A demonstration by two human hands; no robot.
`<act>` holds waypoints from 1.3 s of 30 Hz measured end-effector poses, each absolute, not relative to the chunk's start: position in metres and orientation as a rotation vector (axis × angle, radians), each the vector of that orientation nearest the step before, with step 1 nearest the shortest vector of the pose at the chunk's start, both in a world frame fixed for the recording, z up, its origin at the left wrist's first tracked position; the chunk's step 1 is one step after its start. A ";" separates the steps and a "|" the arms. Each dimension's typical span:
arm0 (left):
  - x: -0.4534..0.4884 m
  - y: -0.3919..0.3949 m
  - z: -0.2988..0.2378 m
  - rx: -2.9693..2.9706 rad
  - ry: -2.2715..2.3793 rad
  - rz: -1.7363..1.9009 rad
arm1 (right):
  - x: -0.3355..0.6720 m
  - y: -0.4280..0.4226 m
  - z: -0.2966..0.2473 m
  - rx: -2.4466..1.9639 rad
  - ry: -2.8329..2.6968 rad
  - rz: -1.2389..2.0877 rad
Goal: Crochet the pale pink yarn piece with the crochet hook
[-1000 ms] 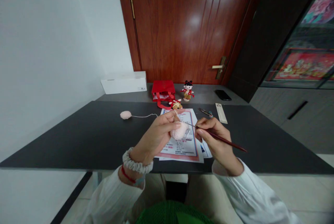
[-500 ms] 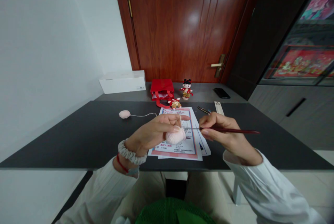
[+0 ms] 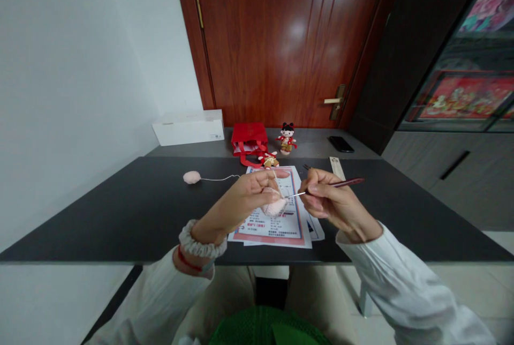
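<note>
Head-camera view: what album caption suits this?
Left hand pinches a pale pink crocheted ball while right hand holds a slim red-handled crochet hook above a printed sheet.

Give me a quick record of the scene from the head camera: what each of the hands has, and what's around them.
left hand: holds a pale pink crocheted piece
right hand: holds a crochet hook, dark red handle, tip near the piece
under hands: printed sheets on a dark table
to the left: pink yarn ball, thread trailing toward the sheets
far edge: red bag, small doll
</note>
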State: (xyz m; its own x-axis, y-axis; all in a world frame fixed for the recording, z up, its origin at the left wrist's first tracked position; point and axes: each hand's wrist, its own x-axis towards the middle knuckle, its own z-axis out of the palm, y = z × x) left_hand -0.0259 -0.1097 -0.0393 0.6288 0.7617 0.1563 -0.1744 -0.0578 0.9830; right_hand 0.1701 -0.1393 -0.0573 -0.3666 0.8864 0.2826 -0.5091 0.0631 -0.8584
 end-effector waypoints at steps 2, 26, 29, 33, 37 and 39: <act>-0.023 -0.116 -0.040 1.555 0.622 0.943 | 0.167 -0.141 -0.059 -0.438 -1.163 1.531; -0.009 -0.139 -0.052 1.759 0.862 1.288 | 0.130 -0.175 -0.080 -0.832 -1.698 0.126; -0.008 -0.140 -0.049 1.642 0.804 1.220 | 0.135 -0.162 -0.081 -0.731 -1.791 0.034; -0.009 -0.137 -0.048 1.315 0.675 1.086 | 0.150 -0.148 -0.081 -0.549 -1.988 -0.102; -0.008 -0.132 -0.051 1.144 0.553 1.030 | 0.154 -0.147 -0.082 -0.609 -2.100 -0.313; -0.007 -0.131 -0.053 1.171 0.580 1.080 | 0.149 -0.150 -0.083 -0.710 -2.090 -0.413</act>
State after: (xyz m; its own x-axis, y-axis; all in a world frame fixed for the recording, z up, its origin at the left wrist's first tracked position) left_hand -0.0073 -0.1308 -0.0535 0.4120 0.8978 0.1555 -0.3662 0.0069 0.9305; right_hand 0.1491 -0.1503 -0.0831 -0.4624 0.3343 0.8212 0.6214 0.7828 0.0312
